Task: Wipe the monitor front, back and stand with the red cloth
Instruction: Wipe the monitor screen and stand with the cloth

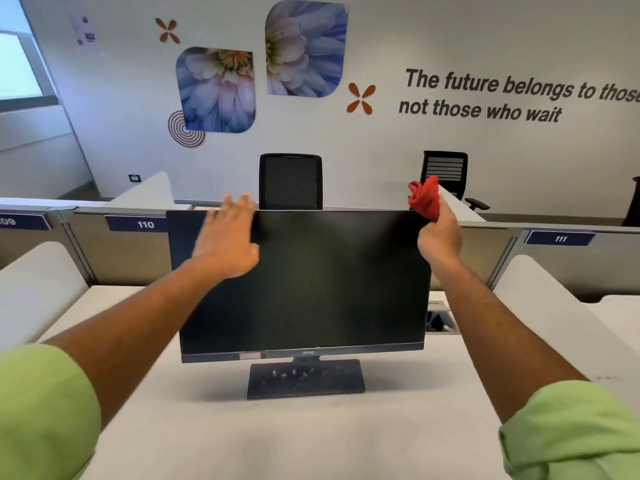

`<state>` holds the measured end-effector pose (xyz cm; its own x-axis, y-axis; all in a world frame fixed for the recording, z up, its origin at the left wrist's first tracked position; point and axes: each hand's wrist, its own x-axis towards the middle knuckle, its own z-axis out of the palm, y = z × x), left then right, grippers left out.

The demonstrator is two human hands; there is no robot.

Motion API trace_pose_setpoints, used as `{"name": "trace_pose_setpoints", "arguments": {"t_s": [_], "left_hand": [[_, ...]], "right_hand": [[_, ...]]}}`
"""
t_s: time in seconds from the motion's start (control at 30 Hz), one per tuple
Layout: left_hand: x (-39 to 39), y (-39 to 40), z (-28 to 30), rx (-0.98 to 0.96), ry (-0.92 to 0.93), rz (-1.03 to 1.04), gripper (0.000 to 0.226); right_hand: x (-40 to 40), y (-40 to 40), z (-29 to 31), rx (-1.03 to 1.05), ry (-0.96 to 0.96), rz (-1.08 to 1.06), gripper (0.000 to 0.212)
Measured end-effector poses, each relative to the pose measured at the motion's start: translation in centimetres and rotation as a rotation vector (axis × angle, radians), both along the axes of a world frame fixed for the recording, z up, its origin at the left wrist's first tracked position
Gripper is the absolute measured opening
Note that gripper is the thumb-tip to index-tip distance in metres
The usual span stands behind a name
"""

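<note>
Both hands reach the dark monitor [304, 278]: left hand [227, 239] fingers straight, right hand [439, 233] clutching bunched red cloth [424, 197].

This is an open-plan office. A monitor [304, 282] stands on a white tabletop [311, 438] at a numbered workstation: just behind the monitor runs a low partition [131, 258] carrying seat labels 110 [145, 224] and 111 [560, 238]. Beyond the partition stand two black mesh office chairs [291, 181], and the far wall above them bears flower decals [216, 90] and a motivational slogan [512, 95].
</note>
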<state>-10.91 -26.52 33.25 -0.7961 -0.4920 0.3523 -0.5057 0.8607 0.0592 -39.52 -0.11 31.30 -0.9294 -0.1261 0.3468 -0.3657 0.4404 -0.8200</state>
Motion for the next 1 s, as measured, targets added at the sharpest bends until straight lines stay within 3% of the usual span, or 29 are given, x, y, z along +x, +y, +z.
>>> {"name": "trace_pose_setpoints", "arguments": {"t_s": [0.13, 0.4, 0.6, 0.77, 0.87, 1.0], "left_hand": [[-5.2, 5.4, 0.1, 0.008, -0.037, -0.135, 0.089], [-8.2, 6.9, 0.0, 0.069, -0.081, -0.11, 0.097], [-8.3, 7.4, 0.4, 0.06, -0.113, -0.085, 0.1], [-8.3, 7.7, 0.5, 0.065, -0.123, -0.087, 0.102], [-8.1, 7.5, 0.5, 0.06, -0.124, -0.093, 0.102], [-7.6, 7.2, 0.4, 0.041, -0.13, -0.104, 0.103]], "right_hand": [[0.8, 0.6, -1.5, -0.064, -0.005, -0.007, 0.09], [3.0, 3.2, -9.6, -0.003, -0.164, -0.052, 0.036], [7.1, 5.4, -16.0, -0.044, -0.238, -0.007, 0.054], [9.1, 8.4, -21.1, 0.097, -0.536, -0.042, 0.026], [8.3, 10.0, -20.5, 0.222, -0.521, -0.031, 0.027], [6.1, 9.2, -13.9, -0.099, -0.397, -0.153, 0.034]]}}
